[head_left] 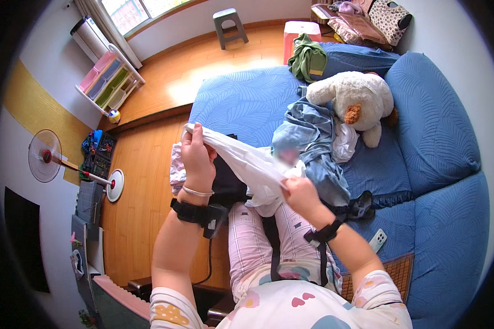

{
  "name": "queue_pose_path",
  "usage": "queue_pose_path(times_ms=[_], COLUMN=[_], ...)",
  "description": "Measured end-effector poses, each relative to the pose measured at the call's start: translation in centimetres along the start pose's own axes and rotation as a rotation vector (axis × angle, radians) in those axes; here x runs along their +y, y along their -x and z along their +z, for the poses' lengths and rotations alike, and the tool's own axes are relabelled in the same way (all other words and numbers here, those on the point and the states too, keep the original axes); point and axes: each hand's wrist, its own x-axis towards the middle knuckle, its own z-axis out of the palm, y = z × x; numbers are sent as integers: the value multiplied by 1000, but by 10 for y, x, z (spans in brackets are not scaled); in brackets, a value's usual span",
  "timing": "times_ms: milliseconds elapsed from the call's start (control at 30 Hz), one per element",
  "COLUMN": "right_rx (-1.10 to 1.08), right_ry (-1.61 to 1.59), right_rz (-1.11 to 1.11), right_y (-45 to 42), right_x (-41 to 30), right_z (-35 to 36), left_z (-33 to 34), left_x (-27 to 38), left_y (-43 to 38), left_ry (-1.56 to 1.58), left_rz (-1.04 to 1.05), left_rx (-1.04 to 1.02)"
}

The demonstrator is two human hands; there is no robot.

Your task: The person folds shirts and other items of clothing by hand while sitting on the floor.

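Observation:
A thin white garment (234, 154) is stretched between my two hands above my lap. My left hand (197, 154) grips its upper left end, and my right hand (302, 195) pinches its lower right side. Part of the cloth hangs down toward my knees. Beyond my right hand lies a heap of light blue denim clothing (308, 127) on the blue sofa cover (247, 94). Close to my left hand is black cloth (228, 183), with folded pink cloth (177, 168) at the sofa's edge. A small patch beside the white garment is blurred.
A white plush toy (350, 98) and crumpled white cloth (346, 144) lie right of the denim. Green cloth (308, 57) hangs by a pink stool (302, 28). A phone (378, 240) rests on the sofa. At left stand a pedestal fan (45, 156) and a drawer unit (109, 78).

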Motion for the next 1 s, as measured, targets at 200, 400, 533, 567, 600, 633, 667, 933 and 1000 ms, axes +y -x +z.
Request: queue_pose_path(times_ms=[200, 400, 533, 567, 600, 633, 667, 933, 1000], right_rx=[199, 550, 579, 569, 606, 612, 646, 415, 380], right_ry=[191, 199, 154, 186, 145, 144, 148, -50, -64], right_rz=[-183, -338, -296, -322, -306, -310, -341, -147, -113], right_y=[-65, -140, -161, -166, -167, -168, -169, -136, -128], right_x=[13, -37, -56, -56, -55, -52, -48, -46, -42], right_z=[-101, -225, -272, -280, -284, -288, -293, -290, -289], left_z=[-5, 51, 88, 92, 96, 98, 99, 144, 158], left_x=[29, 115, 155, 161, 164, 167, 173, 171, 166], left_y=[-24, -41, -48, -54, -57, -58, -59, -45, -45], left_ry=[-74, -134, -179, -282, -385, -385, -528, -704, -677], left_rz=[130, 452, 679, 731, 777, 784, 815, 847, 797], left_rx=[-10, -24, -42, -2, 31, 30, 79, 102, -16])
